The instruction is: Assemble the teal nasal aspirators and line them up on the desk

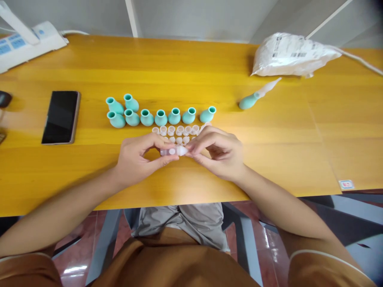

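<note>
My left hand (140,157) grips a small translucent tube (166,152) between thumb and fingers, above the table's near side. At the tube's right end is a white pointed nozzle tip (181,150), which my right hand (220,151) pinches with closed fingertips. Just beyond my hands lie a row of clear cup-like parts (179,130) and a row of small white tips (178,140), partly hidden by my fingers. Behind them stand several teal rubber bulbs (160,118), their open necks up. Farther right lies a teal bulb (248,101) with a white nozzle (269,87) fitted in its neck.
A black-screened phone (60,117) lies on the left of the wooden table (191,83). A white power strip (36,44) is at the far left corner. At the back right are a white plastic bag (291,56) and a cable (362,61).
</note>
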`<state>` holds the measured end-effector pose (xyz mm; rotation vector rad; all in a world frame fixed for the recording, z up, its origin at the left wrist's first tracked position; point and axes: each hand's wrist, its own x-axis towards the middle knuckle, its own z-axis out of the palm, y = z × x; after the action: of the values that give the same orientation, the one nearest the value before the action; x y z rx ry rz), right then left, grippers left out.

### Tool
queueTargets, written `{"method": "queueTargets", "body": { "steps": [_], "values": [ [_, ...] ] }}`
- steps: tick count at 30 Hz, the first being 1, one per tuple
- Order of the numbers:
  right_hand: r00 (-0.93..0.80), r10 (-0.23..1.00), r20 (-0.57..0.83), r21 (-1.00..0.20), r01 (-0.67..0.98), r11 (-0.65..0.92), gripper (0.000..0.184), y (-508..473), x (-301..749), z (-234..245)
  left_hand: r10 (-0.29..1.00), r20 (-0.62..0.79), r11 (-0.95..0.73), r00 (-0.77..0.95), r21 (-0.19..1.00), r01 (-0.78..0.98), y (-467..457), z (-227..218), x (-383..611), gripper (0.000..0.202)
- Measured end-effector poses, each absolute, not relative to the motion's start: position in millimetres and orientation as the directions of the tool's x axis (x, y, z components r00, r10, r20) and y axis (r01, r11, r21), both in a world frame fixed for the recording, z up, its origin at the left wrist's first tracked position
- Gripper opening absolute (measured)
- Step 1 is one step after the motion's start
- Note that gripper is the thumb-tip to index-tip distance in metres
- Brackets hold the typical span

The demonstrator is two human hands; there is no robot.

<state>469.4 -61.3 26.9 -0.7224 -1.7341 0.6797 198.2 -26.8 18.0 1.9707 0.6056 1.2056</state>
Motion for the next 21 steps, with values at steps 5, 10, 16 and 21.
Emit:
{"method": "queueTargets", "body": {
  "steps": [5,10,16,21],
  "values": [
    [-0.237,0.758,0.608,-0.754,0.128,0.645,0.017,-61.1,468.7,27.0,0.749,0.494,-0.543,0.441,0.840,-0.020,-31.1,19.1,199.7,0.018],
    [-0.262,0.717,0.646,-0.718,0.110,0.687,0.016,-64.3,465.1,26.9,0.753,0.489,-0.461,0.440,0.869,-0.177,-30.2,25.1,206.2,0.022],
    [-0.415,0.642,0.644,-0.662,0.117,0.740,0.010,-67.6,464.2,29.9,0.760,0.429,-0.361,0.488,0.903,-0.231,-21.8,30.0,203.8,0.023],
    [-0.265,0.681,0.682,-0.606,0.317,0.730,0.006,-52.3,494.8,44.3,0.768,0.449,-0.422,0.457,0.891,-0.167,-12.3,31.6,199.5,0.023]
  ]
}}
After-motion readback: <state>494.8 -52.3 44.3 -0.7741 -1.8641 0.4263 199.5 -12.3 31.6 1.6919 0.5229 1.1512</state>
